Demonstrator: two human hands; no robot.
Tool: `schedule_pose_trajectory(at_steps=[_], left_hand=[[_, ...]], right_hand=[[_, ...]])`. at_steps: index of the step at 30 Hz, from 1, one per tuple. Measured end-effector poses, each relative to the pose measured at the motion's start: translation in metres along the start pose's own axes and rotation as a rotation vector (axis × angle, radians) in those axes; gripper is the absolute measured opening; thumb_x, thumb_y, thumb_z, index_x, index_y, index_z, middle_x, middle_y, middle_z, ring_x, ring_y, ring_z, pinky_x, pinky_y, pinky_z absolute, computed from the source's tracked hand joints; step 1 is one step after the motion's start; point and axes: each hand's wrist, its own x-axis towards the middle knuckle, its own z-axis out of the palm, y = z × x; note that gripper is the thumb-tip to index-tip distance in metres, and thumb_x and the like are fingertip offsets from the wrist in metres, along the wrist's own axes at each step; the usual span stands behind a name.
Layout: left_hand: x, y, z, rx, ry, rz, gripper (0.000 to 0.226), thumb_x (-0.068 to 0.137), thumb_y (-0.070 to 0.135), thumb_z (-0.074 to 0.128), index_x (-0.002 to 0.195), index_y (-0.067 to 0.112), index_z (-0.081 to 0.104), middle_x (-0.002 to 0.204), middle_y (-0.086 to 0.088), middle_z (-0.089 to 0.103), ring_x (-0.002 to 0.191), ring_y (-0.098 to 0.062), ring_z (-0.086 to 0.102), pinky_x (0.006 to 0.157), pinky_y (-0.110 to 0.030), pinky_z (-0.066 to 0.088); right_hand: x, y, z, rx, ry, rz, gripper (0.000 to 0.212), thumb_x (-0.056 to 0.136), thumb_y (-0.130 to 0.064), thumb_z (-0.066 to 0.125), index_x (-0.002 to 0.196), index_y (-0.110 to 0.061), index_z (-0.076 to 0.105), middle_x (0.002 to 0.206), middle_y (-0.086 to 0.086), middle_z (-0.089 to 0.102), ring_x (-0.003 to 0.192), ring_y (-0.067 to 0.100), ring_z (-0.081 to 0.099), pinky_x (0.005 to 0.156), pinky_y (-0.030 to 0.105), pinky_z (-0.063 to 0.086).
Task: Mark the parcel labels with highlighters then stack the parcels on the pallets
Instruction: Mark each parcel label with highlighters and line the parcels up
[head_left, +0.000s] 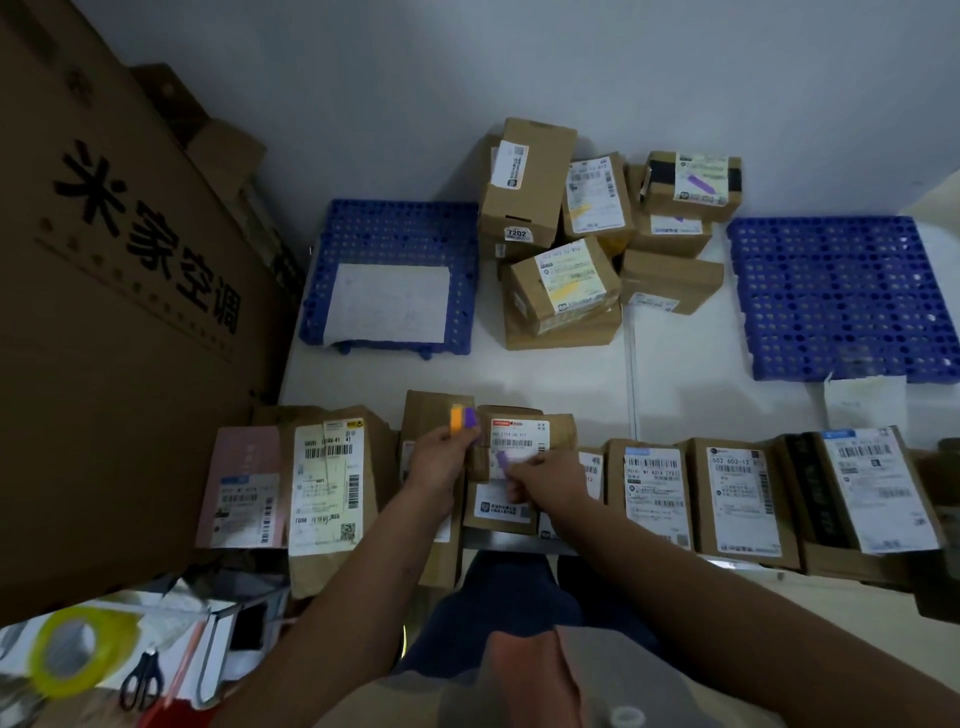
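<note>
Brown cardboard everywhere, most of it bearing white barcode labels. Held in the left hand (439, 457): two highlighters side by side, an orange highlighter (456, 420) and a purple one (470, 419), fingers curled around both, above the near row of parcels. Pinched in the right hand (545, 480): a purple highlighter (503, 461), tip down on the label (519, 441) of a small parcel (511, 467) with a red strip along its top edge; print there too blurred to read. Lined up along the near edge of the white floor (675, 374): a pink mailer (244, 486), a tall parcel (332, 478) with a long label, and further right a box (737, 493) reading "502 602-12". Heaped against the far wall between two blue plastic pallets: a parcel pile (597, 228), one box tagged "7202" on its front, two labels streaked yellow, one at the far right streaked purple. Lying on the left pallet (389, 228): a white sheet (387, 301). Bare on top: the right pallet (841, 296). Filling the left side: a large carton (104, 260) printed with bold black Chinese characters. Cluttered at the near left corner: a yellow tape roll (67, 652) and black scissors (141, 680).
</note>
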Motion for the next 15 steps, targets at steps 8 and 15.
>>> schedule_pose_trajectory(at_steps=[8,15], left_hand=[[0.000,0.000,-0.001,0.004,-0.014,-0.012,0.020,0.095,0.022,0.062,0.111,0.012,0.067,0.101,-0.009,0.073,0.094,-0.023,0.070,0.077,-0.038,0.056],[0.000,0.001,0.000,0.020,-0.015,-0.017,0.017,0.095,0.022,0.063,0.110,0.014,0.067,0.100,-0.008,0.073,0.093,-0.022,0.069,0.075,-0.033,0.055]], right_hand=[[0.013,-0.002,0.006,-0.264,0.016,-0.040,0.034,0.090,-0.035,0.067,0.070,-0.007,0.068,0.060,0.005,0.072,0.063,0.021,0.073,0.076,0.040,0.061],[0.014,-0.019,-0.001,-0.571,-0.032,-0.059,0.034,0.093,-0.040,0.056,0.074,-0.012,0.059,0.047,-0.001,0.060,0.046,0.011,0.061,0.063,0.027,0.056]])
